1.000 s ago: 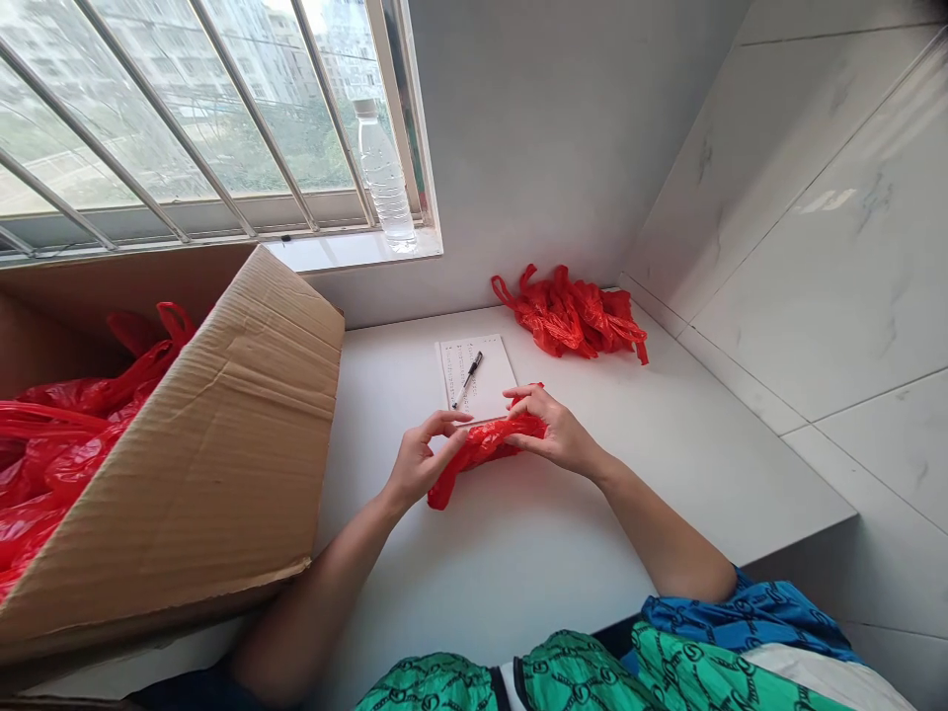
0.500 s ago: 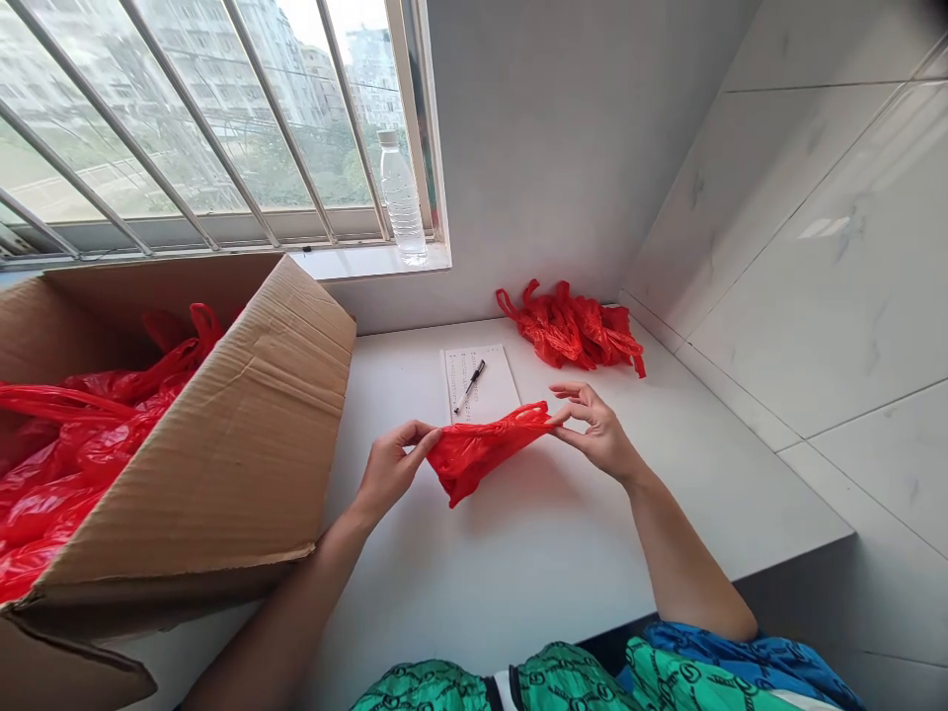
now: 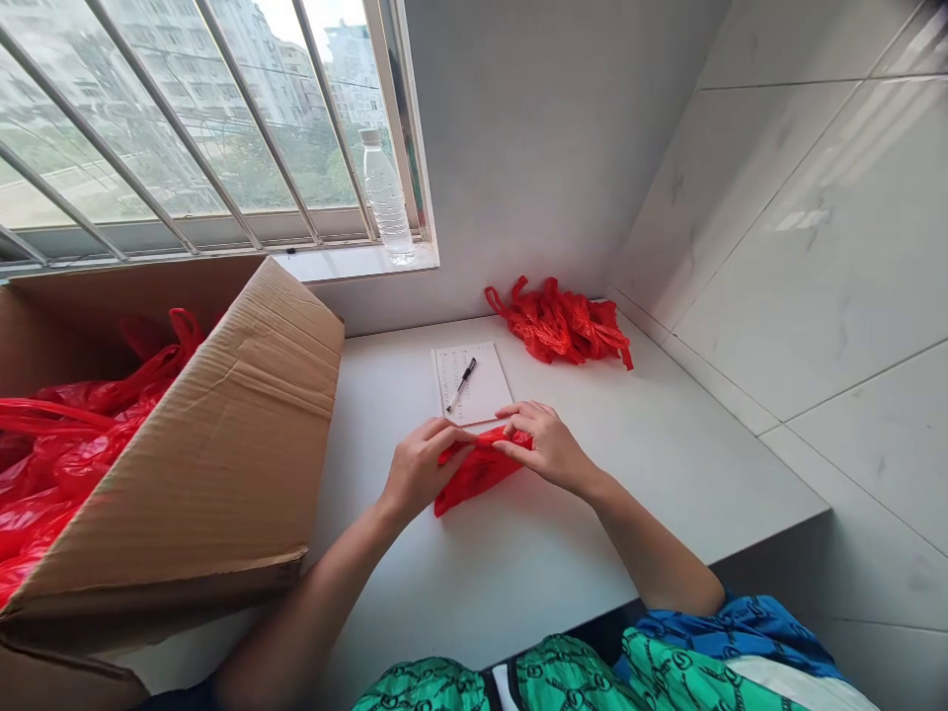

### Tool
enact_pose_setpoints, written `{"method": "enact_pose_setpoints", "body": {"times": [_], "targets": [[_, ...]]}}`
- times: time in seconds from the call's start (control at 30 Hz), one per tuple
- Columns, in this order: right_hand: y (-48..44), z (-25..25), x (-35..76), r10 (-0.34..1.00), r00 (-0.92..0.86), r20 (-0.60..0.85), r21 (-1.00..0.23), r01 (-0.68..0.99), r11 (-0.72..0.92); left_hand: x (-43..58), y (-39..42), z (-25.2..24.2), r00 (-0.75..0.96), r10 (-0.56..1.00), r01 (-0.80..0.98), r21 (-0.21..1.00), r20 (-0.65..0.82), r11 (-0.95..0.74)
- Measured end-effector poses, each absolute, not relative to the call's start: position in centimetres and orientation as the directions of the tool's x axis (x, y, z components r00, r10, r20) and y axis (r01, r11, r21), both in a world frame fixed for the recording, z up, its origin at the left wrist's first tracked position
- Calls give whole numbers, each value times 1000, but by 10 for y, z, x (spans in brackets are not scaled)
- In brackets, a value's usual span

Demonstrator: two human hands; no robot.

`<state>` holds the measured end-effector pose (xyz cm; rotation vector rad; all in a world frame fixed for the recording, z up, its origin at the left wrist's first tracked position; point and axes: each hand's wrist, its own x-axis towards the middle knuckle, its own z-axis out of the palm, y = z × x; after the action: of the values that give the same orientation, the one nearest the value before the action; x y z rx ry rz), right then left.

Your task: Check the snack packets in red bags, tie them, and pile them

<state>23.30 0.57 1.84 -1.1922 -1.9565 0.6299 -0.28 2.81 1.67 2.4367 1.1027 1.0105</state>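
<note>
Pinching 1 red plastic bag (image 3: 474, 481), the 2 hands of the person are holding it over a white table (image 3: 703, 474), just in front of a notepad (image 3: 489, 385). The left hand (image 3: 422, 469) is gripping the upper edge of the bag at its left part, with the thumb and the fingertips pressing together on the film. The right hand (image 3: 552, 449) is pinching the right end of this bag between the thumb and the bent fingers, and its fingertips are appearing over the near right corner of the notepad. The 2 hands are keeping only a small gap between them, and the bag is hanging below the fingers toward the person; whether its lower corner is touching the table, I cannot tell. On the notepad a pen (image 3: 462, 383) is lying slantwise, its black end pointing away from the person, and the rows of marks on the page are looking too small to read. Farther back, near the corner of the walls, a heap of red bags (image 3: 559, 321) is lying on the table. On the left side a cardboard box (image 3: 214, 444) is standing open, and more red bags (image 3: 66, 484) are filling its inside. Behind it, a clear bottle (image 3: 389, 207) with a white cap is standing on the window sill (image 3: 348, 262).
</note>
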Motion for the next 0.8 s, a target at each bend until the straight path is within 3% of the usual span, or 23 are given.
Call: {"method": "enact_pose_setpoints", "body": {"times": [0.07,0.17,0.3,0.43,0.6,0.7,0.8], "targets": [[9,18,245,920,-195,340,-814,428,392,-11,31,18,298,821,482,666,487,-570],[14,19,272,948,14,319,-906,297,300,-31,36,15,37,928,299,882,371,-364],[15,21,287,963,62,262,-959,123,254,-48,33,14,-1,946,187,929,324,-318],[6,34,270,979,-2,204,-978,49,204,-36,19,35,300,846,324,787,441,-525],[7,44,265,986,101,135,-983,140,120,-15,6,58,646,581,460,356,495,-814],[16,36,283,981,185,59,-985,-148,87,-16,-1,57,737,499,437,242,456,-866],[20,26,300,985,113,-130,-889,-453,-65,-21,-11,59,822,453,394,230,345,-890]]}}
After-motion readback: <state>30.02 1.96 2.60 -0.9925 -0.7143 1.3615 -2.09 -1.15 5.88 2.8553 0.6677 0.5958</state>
